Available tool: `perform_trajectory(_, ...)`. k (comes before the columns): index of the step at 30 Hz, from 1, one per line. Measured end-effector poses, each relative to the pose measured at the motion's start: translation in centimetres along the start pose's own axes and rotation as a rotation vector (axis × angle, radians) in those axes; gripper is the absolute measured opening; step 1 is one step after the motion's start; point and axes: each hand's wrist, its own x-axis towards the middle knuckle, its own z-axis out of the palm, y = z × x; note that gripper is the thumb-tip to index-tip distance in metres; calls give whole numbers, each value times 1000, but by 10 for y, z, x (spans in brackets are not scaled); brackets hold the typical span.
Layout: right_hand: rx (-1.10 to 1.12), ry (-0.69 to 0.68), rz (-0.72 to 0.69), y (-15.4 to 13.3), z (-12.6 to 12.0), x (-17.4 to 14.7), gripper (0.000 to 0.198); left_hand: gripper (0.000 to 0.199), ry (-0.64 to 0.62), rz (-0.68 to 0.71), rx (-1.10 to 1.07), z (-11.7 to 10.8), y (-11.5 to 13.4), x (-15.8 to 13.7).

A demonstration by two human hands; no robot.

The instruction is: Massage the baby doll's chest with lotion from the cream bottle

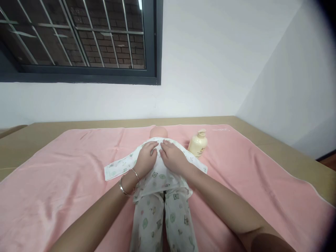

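Head view looks forward and down across the blanket [86,150] to a wall [202,70].

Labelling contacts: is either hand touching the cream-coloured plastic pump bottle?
No, the left hand and right hand lie on the white printed cloth top, clear of the cream pump bottle.

Bottle [198,145], blanket [86,150] — lettering too small to read
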Motion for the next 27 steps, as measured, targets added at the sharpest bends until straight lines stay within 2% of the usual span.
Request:
perform_trajectory(2, 22, 5, 97, 12, 4, 8, 51, 38, -8, -60, 4, 4, -5, 3)
perform_trajectory(4, 35, -3, 137, 20, 8, 13, 50, 41, -22, -104, 34, 7, -9, 3)
perform_trajectory(11, 33, -10, 154, 23, 10, 9, 48, 46, -53, -122, 79, 14, -17, -4)
perform_trajectory(24, 17, -11, 149, 24, 12, 9, 49, 46, -68, -115, 130, 11, -13, -3)
perform_trajectory(27, -36, -17, 186, 20, 10, 8, 52, 46, -60, -112, 111, 12, -15, -4)
